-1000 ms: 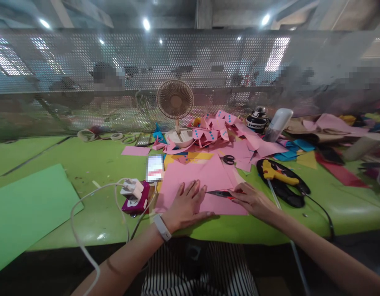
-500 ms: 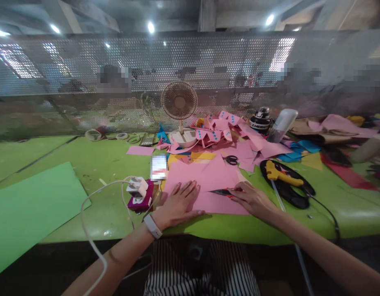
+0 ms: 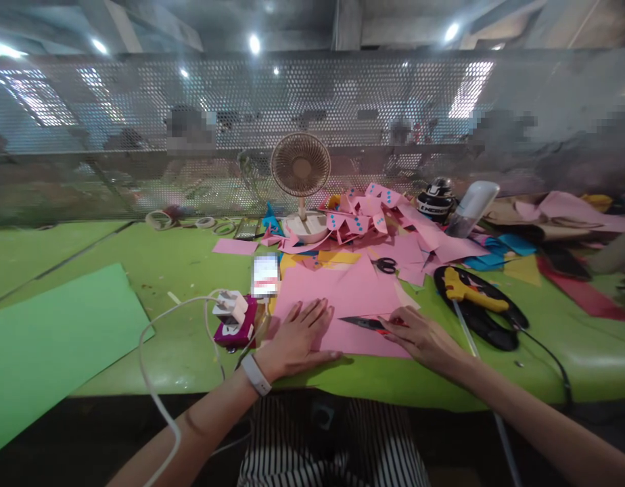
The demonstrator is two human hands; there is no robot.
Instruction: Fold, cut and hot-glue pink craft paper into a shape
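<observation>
A pink sheet of paper (image 3: pixel 343 297) lies on the green table (image 3: pixel 180 284) in front of me. My left hand (image 3: pixel 298 338) rests flat on the sheet's left part, fingers spread, a white band on the wrist. My right hand (image 3: pixel 419 337) grips red-handled scissors (image 3: pixel 366 323) whose dark blades point left across the sheet toward my left hand.
A phone (image 3: pixel 266 275), a white charger on a magenta box (image 3: pixel 235 318) and a white cable lie left of the sheet. A desk fan (image 3: pixel 301 169), pink cut paper (image 3: pixel 373 210), black scissors (image 3: pixel 385 264) and a yellow glue gun (image 3: pixel 467 287) lie behind and right. A large green sheet (image 3: pixel 49 338) is far left.
Both hands keep their places on the sheet and the scissors stay pointed left. The view has shifted slightly, so everything sits a little further right in frame.
</observation>
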